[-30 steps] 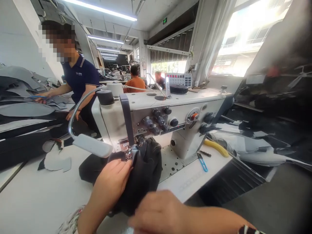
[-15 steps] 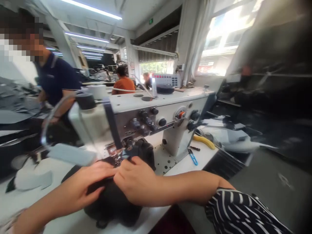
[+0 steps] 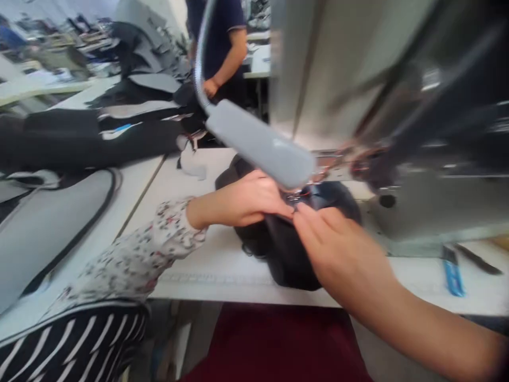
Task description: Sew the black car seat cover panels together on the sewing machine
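Observation:
Under the needle area of a sewing machine (image 3: 429, 212) lies a bulky black fabric piece (image 3: 278, 254), perhaps a bag; its full shape is partly covered by my hands. My left hand (image 3: 254, 199) presses on its upper left edge, thumb and fingers closed on the cloth. From the right, my right hand (image 3: 345, 244) pinches the same edge close to the presser foot (image 3: 294, 196). The fingertips of both hands nearly meet there. A grey lamp head (image 3: 262, 143) on a bent neck hangs just above my left hand.
Blue thread snips (image 3: 453, 273) and a dark slim tool (image 3: 479, 259) lie on the table at right. Grey and black cut panels (image 3: 59, 223) cover the left side. Behind the lamp stands a person in a dark shirt (image 3: 217, 40).
The view has swung down and left, closer to the needle area. Both hands remain on the black fabric piece at the presser foot.

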Motion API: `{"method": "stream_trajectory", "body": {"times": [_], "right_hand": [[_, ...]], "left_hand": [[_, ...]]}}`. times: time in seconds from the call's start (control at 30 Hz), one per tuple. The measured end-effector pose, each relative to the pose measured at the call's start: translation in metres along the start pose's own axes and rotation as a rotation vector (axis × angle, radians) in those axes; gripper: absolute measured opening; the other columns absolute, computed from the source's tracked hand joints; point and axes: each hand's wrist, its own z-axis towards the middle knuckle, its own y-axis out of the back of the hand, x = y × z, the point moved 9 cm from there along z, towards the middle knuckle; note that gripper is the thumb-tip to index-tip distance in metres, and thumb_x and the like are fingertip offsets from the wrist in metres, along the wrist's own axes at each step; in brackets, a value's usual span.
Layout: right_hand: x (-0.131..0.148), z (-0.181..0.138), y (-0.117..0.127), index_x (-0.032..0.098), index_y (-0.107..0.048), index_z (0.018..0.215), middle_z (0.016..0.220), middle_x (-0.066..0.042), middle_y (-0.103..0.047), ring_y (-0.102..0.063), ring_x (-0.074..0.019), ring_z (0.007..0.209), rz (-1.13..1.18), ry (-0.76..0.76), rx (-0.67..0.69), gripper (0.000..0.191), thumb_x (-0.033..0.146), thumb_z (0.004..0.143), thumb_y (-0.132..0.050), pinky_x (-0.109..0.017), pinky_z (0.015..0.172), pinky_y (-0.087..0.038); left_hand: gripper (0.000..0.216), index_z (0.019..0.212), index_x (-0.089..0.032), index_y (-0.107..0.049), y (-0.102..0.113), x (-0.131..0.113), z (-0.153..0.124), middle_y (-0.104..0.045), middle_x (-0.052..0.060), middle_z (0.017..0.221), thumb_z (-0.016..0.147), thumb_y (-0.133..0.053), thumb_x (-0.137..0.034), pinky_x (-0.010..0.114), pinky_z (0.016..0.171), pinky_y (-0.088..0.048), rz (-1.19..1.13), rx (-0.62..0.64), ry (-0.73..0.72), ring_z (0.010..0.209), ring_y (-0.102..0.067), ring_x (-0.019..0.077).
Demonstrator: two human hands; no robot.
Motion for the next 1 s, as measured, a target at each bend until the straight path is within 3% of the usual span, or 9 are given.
{"method": "stream_trajectory", "body": {"times": [0.13,0.43,0.63,0.7,0.87,1.0], "right_hand": [[-0.001,-0.004,0.0,-0.002,-0.062,0.13,0.119,-0.017,-0.069,-0.05,-0.0299,0.089,0.013,0.065,-0.01,0.045,0.002,0.087,-0.05,-0.04,0.069,-0.045],[-0.002,-0.002,-0.006,-0.003,-0.06,0.132,0.119,-0.016,-0.069,-0.048,-0.0293,0.087,-0.029,0.079,0.021,0.045,-0.003,0.089,-0.045,-0.041,0.071,-0.044],[-0.007,0.004,-0.01,0.011,-0.067,0.099,0.088,-0.01,-0.061,-0.043,-0.0278,0.08,-0.05,0.085,0.08,0.027,-0.001,0.091,-0.045,-0.039,0.064,-0.036],[-0.009,0.006,-0.008,0.012,-0.066,0.098,0.086,-0.009,-0.06,-0.042,-0.0264,0.079,-0.047,0.081,0.063,0.027,-0.002,0.092,-0.045,-0.038,0.063,-0.034],[-0.013,0.002,-0.008,0.008,-0.065,0.116,0.105,-0.01,-0.069,-0.046,-0.0253,0.085,-0.028,0.087,-0.002,0.03,0.0,0.092,-0.049,-0.036,0.065,-0.037],[-0.016,-0.004,-0.013,0.004,-0.059,0.13,0.125,-0.011,-0.07,-0.048,-0.0256,0.089,-0.021,0.095,-0.029,0.039,0.001,0.093,-0.049,-0.037,0.067,-0.04]], "left_hand": [[0.04,0.127,-0.027,-0.07,0.0,-0.002,0.002,-0.076,0.004,0.119,0.097,-0.046,-0.015,0.043,0.128,-0.027,0.022,0.008,0.04,0.12,-0.065,0.0199],[0.042,0.126,-0.027,-0.069,0.0,-0.004,0.0,-0.075,0.004,0.116,0.094,-0.048,-0.01,0.047,0.131,-0.023,0.027,-0.004,0.035,0.114,-0.066,0.0204],[0.039,0.126,-0.022,-0.068,0.004,-0.009,-0.002,-0.074,0.006,0.112,0.097,-0.045,-0.01,0.05,0.132,-0.02,0.007,-0.031,0.048,0.111,-0.066,0.0201],[0.038,0.125,-0.023,-0.068,0.005,-0.009,-0.003,-0.074,0.006,0.113,0.098,-0.044,-0.011,0.05,0.132,-0.021,-0.005,-0.04,0.074,0.111,-0.066,0.0198],[0.036,0.123,-0.021,-0.069,0.004,-0.012,-0.005,-0.075,0.006,0.113,0.097,-0.046,-0.012,0.049,0.132,-0.021,0.019,-0.078,0.069,0.11,-0.067,0.0197],[0.035,0.121,-0.026,-0.071,-0.002,-0.012,-0.007,-0.078,0.001,0.118,0.099,-0.047,-0.013,0.047,0.132,-0.022,0.076,-0.105,0.078,0.11,-0.068,0.0186]]}}
